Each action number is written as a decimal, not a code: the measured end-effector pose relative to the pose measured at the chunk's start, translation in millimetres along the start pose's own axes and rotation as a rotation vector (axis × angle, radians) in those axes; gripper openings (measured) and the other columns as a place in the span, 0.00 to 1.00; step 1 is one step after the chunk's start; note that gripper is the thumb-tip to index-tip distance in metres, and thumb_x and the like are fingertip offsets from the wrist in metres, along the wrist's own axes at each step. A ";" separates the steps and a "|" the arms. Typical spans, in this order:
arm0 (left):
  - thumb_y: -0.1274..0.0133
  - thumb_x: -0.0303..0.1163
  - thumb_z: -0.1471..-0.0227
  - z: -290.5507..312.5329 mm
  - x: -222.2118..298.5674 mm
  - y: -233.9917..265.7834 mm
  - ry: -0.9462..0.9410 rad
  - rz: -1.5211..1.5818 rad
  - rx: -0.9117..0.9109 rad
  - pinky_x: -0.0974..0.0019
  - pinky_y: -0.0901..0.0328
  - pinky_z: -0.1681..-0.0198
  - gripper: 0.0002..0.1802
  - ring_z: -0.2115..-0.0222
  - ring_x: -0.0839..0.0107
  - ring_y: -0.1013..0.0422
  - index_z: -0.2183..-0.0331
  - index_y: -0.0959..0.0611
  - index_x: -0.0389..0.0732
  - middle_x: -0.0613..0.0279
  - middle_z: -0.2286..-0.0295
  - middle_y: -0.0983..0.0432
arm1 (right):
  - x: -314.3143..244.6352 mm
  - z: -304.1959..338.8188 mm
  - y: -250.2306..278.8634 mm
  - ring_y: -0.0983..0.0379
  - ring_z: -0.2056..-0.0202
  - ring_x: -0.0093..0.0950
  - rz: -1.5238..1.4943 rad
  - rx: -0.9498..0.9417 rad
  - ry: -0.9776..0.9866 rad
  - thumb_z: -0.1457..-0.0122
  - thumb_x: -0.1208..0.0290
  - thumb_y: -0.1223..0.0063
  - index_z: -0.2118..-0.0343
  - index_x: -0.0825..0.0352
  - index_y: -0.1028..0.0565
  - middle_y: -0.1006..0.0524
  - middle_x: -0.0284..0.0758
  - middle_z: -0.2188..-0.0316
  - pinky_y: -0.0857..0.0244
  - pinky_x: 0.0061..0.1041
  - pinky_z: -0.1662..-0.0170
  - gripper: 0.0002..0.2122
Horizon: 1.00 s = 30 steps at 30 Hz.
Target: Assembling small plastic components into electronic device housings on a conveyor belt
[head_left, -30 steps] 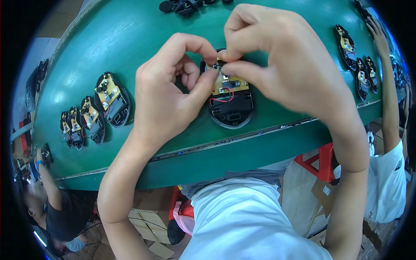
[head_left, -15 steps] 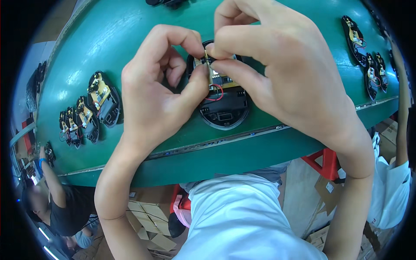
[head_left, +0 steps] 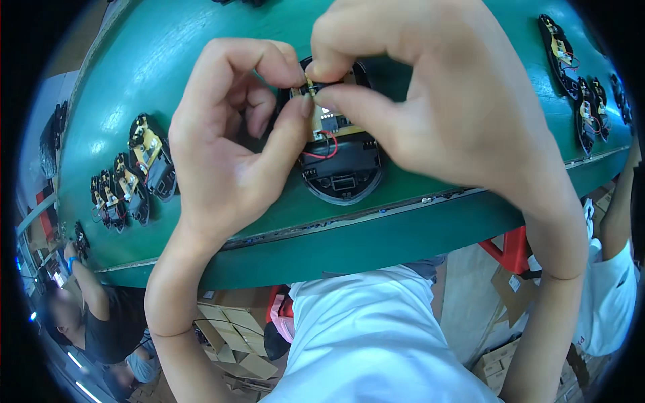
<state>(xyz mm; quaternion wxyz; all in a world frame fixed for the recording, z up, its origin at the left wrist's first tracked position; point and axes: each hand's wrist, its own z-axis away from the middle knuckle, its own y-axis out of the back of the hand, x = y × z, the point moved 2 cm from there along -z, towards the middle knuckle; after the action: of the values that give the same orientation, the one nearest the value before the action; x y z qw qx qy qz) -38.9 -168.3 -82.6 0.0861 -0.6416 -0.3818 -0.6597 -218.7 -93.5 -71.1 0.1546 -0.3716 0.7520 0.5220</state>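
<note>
An open computer mouse lies before me, its black base holding a yellowish circuit board, a thin red wire and a hollow battery bay. My left hand pinches at the board's far end, index finger and thumb closed. From the other side my right hand pinches the same spot, its thumb and index fingertips almost touching the left ones. A tiny part sits between the fingertips, mostly covered by them; its kind cannot be made out. Both hands hide the mouse's far edges.
Several similar open mice stand in a row on the green table at left, and more mice at right. A co-worker's arm reaches in at far left. Cardboard boxes and a red stool are below.
My hands have shifted slightly left, still pinching at the far end of the board. The mouse appears a little further left too.
</note>
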 end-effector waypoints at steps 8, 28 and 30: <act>0.45 0.11 0.46 -1.2 -6.6 5.4 -0.093 0.024 -0.084 0.80 0.41 0.64 0.16 0.74 0.85 0.43 0.59 0.30 0.37 0.57 0.58 0.28 | 21.4 15.9 -3.0 0.26 0.72 0.36 -0.144 0.211 0.102 0.52 0.78 0.36 0.69 0.68 0.22 0.23 0.36 0.71 0.32 0.27 0.69 0.07; 0.45 0.09 0.47 -2.3 -4.2 8.0 -0.156 -0.064 -0.098 0.79 0.40 0.66 0.18 0.72 0.84 0.38 0.57 0.29 0.35 0.54 0.57 0.26 | -17.4 -13.7 14.7 0.24 0.70 0.33 -0.123 0.068 -0.204 0.62 0.85 0.30 0.74 0.69 0.21 0.19 0.37 0.71 0.32 0.26 0.64 0.11; 0.45 0.09 0.47 -3.3 -2.8 7.9 -0.172 -0.065 -0.107 0.79 0.40 0.66 0.19 0.72 0.84 0.38 0.56 0.29 0.35 0.54 0.57 0.26 | -11.9 -11.5 14.3 0.24 0.69 0.32 -0.320 -0.043 -0.462 0.61 0.85 0.30 0.74 0.69 0.21 0.19 0.36 0.71 0.33 0.25 0.64 0.11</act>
<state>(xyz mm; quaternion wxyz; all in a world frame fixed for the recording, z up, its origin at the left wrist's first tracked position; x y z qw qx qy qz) -36.2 -176.9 -81.7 -0.0026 -0.6867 -0.3727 -0.6241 -219.1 -96.6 -49.5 0.3946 -0.3597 0.6174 0.5777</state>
